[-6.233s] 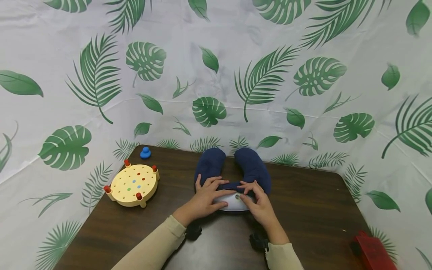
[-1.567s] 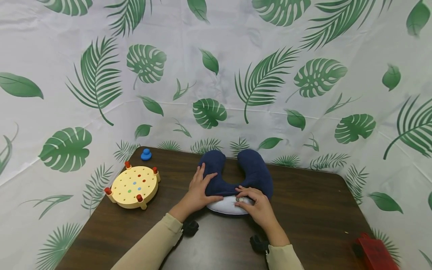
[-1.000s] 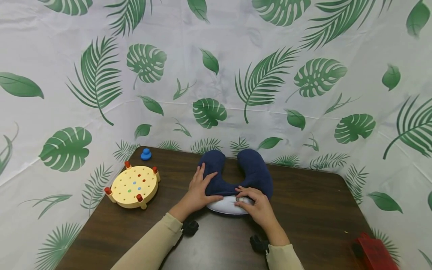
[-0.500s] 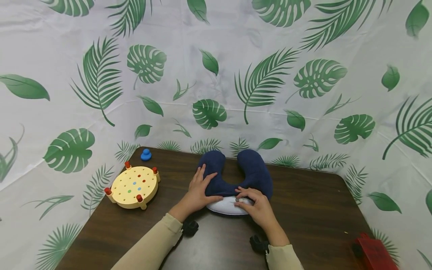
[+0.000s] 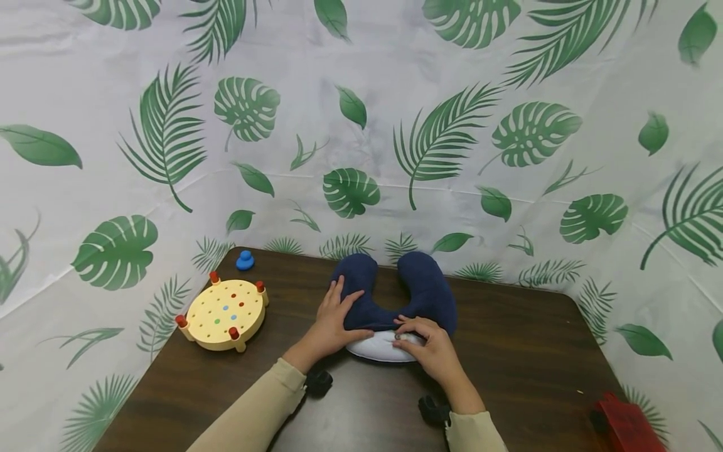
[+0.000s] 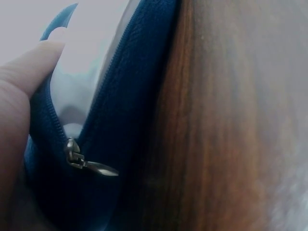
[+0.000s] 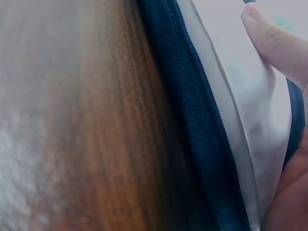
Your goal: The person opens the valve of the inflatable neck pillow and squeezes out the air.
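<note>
A navy U-shaped neck pillow point(image 5: 432, 289) lies on the table with its curved side toward me. Its zip is undone, baring a white inner point(image 5: 373, 347); the metal zip pull point(image 6: 98, 168) hangs at one end of the opening in the left wrist view. My left hand point(image 5: 332, 319) rests spread over the left arm of the pillow, its thumb along the edge of the opening. Thumb and bent forefinger of my right hand point(image 5: 433, 346) pinch at the white inner, around a small round dark-centred piece point(image 5: 398, 337). The right wrist view shows that thumb against the white material.
A round yellow pegboard toy point(image 5: 224, 317) with red-tipped legs stands on the left of the dark wooden table point(image 5: 519, 358). Behind it sits a blue knobbed piece point(image 5: 245, 260). A red object point(image 5: 627, 422) is at the right front edge. Leaf-printed cloth point(image 5: 361, 113) hangs behind.
Since the oldest frame, my left hand has moved from the middle of the opening to the pillow's left arm, and my right fingers have closed around the small round piece. Recently, almost no movement.
</note>
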Demonstrator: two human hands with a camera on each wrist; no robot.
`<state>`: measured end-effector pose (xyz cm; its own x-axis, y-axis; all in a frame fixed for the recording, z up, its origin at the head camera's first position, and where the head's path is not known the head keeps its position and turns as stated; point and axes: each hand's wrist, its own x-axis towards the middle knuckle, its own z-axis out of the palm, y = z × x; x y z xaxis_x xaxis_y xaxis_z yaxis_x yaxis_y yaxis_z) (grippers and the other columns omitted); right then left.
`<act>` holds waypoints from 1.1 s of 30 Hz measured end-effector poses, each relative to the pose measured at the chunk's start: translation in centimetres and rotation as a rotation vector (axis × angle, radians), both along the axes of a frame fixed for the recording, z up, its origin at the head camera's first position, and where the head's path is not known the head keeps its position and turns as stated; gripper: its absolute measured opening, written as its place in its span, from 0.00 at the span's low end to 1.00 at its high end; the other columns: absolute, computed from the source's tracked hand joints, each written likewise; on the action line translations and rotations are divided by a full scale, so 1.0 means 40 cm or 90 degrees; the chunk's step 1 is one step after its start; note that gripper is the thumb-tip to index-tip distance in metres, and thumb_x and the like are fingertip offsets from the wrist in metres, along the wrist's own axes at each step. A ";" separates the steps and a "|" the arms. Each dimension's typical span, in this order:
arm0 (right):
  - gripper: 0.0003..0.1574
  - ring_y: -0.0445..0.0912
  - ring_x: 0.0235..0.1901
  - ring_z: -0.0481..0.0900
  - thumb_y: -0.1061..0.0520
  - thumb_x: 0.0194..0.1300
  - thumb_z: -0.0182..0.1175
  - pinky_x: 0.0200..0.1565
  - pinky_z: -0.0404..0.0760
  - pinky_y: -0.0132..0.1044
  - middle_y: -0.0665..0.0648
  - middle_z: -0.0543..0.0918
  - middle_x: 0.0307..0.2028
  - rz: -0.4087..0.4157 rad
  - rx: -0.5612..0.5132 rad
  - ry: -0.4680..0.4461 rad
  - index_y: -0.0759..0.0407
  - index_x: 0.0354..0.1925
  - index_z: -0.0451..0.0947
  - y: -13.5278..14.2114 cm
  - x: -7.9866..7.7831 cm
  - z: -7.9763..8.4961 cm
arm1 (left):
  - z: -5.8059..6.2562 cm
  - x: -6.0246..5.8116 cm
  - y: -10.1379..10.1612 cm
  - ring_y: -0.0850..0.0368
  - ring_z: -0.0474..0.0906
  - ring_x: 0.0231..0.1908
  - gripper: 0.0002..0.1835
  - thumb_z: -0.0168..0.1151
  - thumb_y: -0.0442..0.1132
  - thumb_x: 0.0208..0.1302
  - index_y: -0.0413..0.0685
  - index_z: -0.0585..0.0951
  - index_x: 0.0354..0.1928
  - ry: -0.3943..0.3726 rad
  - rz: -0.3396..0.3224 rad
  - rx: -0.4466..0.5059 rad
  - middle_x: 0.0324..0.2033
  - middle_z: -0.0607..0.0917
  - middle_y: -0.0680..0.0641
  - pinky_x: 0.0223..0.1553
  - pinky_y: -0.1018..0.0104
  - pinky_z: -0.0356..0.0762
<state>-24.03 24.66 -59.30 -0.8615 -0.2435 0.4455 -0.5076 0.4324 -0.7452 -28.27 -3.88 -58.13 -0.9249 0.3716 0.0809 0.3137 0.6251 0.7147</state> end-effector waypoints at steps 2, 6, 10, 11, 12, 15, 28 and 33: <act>0.15 0.55 0.63 0.88 0.56 0.58 0.83 0.68 0.70 0.20 0.50 0.94 0.53 -0.001 -0.002 -0.006 0.41 0.42 0.91 0.001 0.000 -0.001 | 0.001 0.001 0.001 0.38 0.29 0.89 0.52 0.78 0.66 0.61 0.67 0.66 0.84 -0.002 0.001 0.002 0.90 0.35 0.46 0.79 0.20 0.43; 0.15 0.54 0.63 0.88 0.57 0.58 0.83 0.69 0.69 0.20 0.50 0.94 0.53 -0.001 -0.009 -0.021 0.41 0.42 0.91 0.003 0.000 -0.006 | 0.002 0.004 0.002 0.38 0.29 0.89 0.51 0.78 0.66 0.61 0.68 0.66 0.84 -0.003 0.002 0.007 0.90 0.35 0.46 0.79 0.20 0.43; 0.15 0.53 0.63 0.89 0.57 0.58 0.83 0.70 0.69 0.20 0.50 0.94 0.54 0.000 -0.020 -0.034 0.43 0.42 0.91 0.004 0.002 -0.009 | -0.001 0.003 0.002 0.39 0.28 0.89 0.52 0.78 0.67 0.61 0.68 0.66 0.84 -0.004 -0.002 0.007 0.90 0.35 0.47 0.79 0.20 0.42; 0.15 0.52 0.63 0.89 0.57 0.57 0.83 0.71 0.68 0.21 0.50 0.94 0.54 0.001 -0.022 -0.039 0.43 0.42 0.91 0.004 0.003 -0.009 | -0.002 0.003 0.002 0.39 0.28 0.89 0.52 0.78 0.67 0.61 0.68 0.66 0.84 -0.004 -0.003 0.006 0.90 0.35 0.47 0.79 0.20 0.42; 0.15 0.52 0.63 0.89 0.56 0.57 0.83 0.72 0.67 0.22 0.49 0.94 0.54 0.001 -0.023 -0.041 0.42 0.42 0.91 0.004 0.003 -0.009 | -0.004 0.002 0.002 0.39 0.29 0.89 0.52 0.78 0.67 0.61 0.68 0.66 0.84 -0.002 -0.004 0.008 0.90 0.35 0.46 0.79 0.20 0.42; 0.16 0.52 0.64 0.88 0.55 0.57 0.83 0.75 0.66 0.25 0.48 0.94 0.54 0.005 -0.020 -0.045 0.41 0.43 0.91 0.007 0.003 -0.009 | -0.008 0.000 0.002 0.39 0.29 0.89 0.52 0.78 0.67 0.61 0.68 0.66 0.84 0.003 -0.003 0.008 0.90 0.35 0.46 0.80 0.21 0.43; 0.14 0.52 0.68 0.85 0.53 0.61 0.81 0.72 0.65 0.21 0.47 0.91 0.60 0.004 -0.020 -0.094 0.38 0.43 0.91 0.011 0.007 -0.006 | -0.016 0.000 0.001 0.40 0.29 0.89 0.52 0.78 0.67 0.61 0.69 0.65 0.84 0.000 0.000 0.010 0.90 0.35 0.47 0.80 0.21 0.43; 0.14 0.54 0.67 0.86 0.56 0.61 0.81 0.70 0.71 0.22 0.50 0.92 0.58 0.016 -0.045 -0.085 0.40 0.43 0.91 0.008 0.004 -0.010 | -0.016 -0.002 -0.001 0.39 0.29 0.89 0.52 0.78 0.67 0.62 0.70 0.65 0.85 0.001 0.000 0.006 0.90 0.36 0.46 0.80 0.21 0.44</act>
